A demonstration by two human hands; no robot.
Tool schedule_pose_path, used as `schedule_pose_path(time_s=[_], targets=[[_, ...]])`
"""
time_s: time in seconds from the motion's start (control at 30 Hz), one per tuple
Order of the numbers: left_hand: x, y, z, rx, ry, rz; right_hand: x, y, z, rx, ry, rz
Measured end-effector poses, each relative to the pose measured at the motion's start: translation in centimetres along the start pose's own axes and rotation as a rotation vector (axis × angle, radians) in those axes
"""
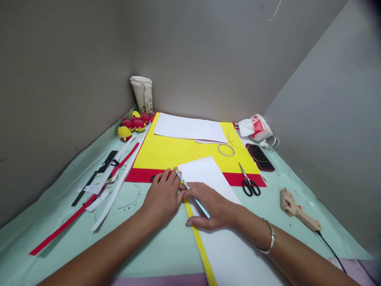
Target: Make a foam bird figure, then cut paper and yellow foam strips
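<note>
A large white paper sheet (222,246) with a yellow strip (198,238) along its left edge slants across the table in front of me. My left hand (163,192) is at the sheet's upper left edge, fingers bent and thumb against the strip; its fingertips are partly hidden. Tucked in my right hand (210,206) is a slim light blue pen (202,207) with a patterned end. That hand rests on the sheet, its thumb stretched out over the yellow strip and its fingers close to the left hand.
Yellow and red boards (166,155) lie behind, bearing a white sheet (190,128) and a ring (226,149). At right are scissors (250,186), a glue gun (297,208), a phone (260,157) and tissues (258,126). Paper scraps (98,186), small lanterns (138,125) and a cup (143,93) stand left.
</note>
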State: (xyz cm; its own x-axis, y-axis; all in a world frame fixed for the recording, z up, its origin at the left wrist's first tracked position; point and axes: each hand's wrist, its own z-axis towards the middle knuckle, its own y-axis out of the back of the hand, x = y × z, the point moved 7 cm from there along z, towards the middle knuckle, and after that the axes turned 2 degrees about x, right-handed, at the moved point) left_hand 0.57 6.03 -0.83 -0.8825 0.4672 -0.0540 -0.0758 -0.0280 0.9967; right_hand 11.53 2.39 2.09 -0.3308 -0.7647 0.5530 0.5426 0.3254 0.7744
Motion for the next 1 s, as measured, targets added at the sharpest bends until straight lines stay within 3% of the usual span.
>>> schedule_pose_path(time_s=[1.0], targets=[[0.04,-0.38,0.11,0.037,0.024,0.016,-0.87,-0.07,-0.79,-0.103,-0.088,0.021]])
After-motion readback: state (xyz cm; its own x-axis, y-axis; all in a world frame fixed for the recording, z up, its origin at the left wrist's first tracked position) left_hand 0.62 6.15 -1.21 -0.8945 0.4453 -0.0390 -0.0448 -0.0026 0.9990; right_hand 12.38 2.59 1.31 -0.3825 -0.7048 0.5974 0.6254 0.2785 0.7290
